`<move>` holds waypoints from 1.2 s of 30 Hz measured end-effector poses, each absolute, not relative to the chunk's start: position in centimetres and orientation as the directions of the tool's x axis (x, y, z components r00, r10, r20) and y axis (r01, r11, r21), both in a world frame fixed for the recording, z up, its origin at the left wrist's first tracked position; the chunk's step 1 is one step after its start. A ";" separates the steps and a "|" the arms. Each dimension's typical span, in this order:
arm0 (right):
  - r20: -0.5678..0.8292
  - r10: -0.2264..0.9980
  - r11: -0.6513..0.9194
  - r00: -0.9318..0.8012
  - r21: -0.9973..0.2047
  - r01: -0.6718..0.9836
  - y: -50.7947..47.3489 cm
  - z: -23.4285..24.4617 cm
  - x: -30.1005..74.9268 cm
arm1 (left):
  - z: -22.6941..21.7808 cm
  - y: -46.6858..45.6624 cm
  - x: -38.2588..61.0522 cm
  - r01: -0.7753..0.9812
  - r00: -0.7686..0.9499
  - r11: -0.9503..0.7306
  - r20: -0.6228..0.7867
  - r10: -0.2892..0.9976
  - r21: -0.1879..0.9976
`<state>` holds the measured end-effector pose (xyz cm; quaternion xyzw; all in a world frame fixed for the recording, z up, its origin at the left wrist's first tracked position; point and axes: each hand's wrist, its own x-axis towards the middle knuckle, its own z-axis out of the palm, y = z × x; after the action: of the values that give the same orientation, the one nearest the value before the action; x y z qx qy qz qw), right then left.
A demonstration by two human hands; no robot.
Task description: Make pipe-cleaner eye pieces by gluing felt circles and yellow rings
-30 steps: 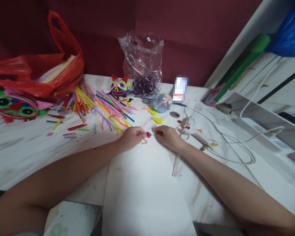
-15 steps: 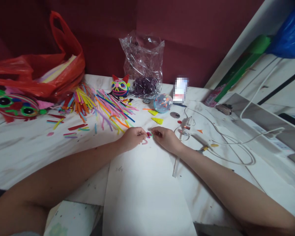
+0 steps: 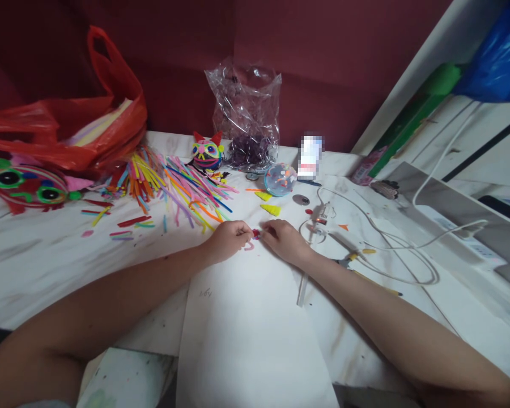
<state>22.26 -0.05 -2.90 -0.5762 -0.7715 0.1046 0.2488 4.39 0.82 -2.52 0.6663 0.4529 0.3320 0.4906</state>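
Observation:
My left hand (image 3: 230, 240) is closed in a pinch at the left side of a small red-and-purple craft piece (image 3: 255, 233), held just above white paper (image 3: 250, 328). From the other side, my right hand (image 3: 285, 242) has its fingertips pressed together at the same piece. Much of the piece hides behind my fingers. Below my left fingertips shows a pink curl (image 3: 249, 246), perhaps a bent pipe cleaner. Beneath my right wrist lies a hot glue gun with a clear glue stick (image 3: 302, 290) sticking out toward me.
Pipe cleaners (image 3: 195, 190) spread at the back left, near a red plastic bag (image 3: 106, 136) and a big-eyed craft figure (image 3: 29, 190). A smaller figure (image 3: 207, 152) stands by a clear bag (image 3: 250, 113). Behind my hands are yellow triangles (image 3: 271, 209) and a clear ball (image 3: 279, 180). Right: pliers (image 3: 352, 258), white cable (image 3: 416, 249).
Both hands stay nearly in place around the small piece. The green bit beside my right fingertips no longer shows. The whole view has shifted slightly.

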 end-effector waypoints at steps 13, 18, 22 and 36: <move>0.228 0.958 0.283 -0.175 -0.861 0.422 -0.6 -2.8 22.2 | -1.8 0.0 4.8 0.248 0.315 -0.082 0.000 0.949 0.965; 0.274 0.952 0.304 -0.136 -0.894 0.329 -1.7 -2.5 21.3 | -1.9 -0.2 4.9 0.089 0.407 -0.041 0.001 0.914 0.995; 0.315 0.946 0.324 -0.080 -0.892 0.314 -2.0 -2.5 21.1 | -2.1 -0.2 4.7 0.075 0.430 -0.004 -0.029 0.902 0.997; 0.177 0.980 0.193 -0.094 -0.961 0.197 -2.6 -2.2 20.7 | -1.7 -0.5 4.7 0.050 0.484 0.006 -0.029 0.875 0.999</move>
<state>20.70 -2.63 -2.16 -0.4806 -0.6118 0.4156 0.4711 4.69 -0.51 -1.70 0.6162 0.3752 0.3426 0.6018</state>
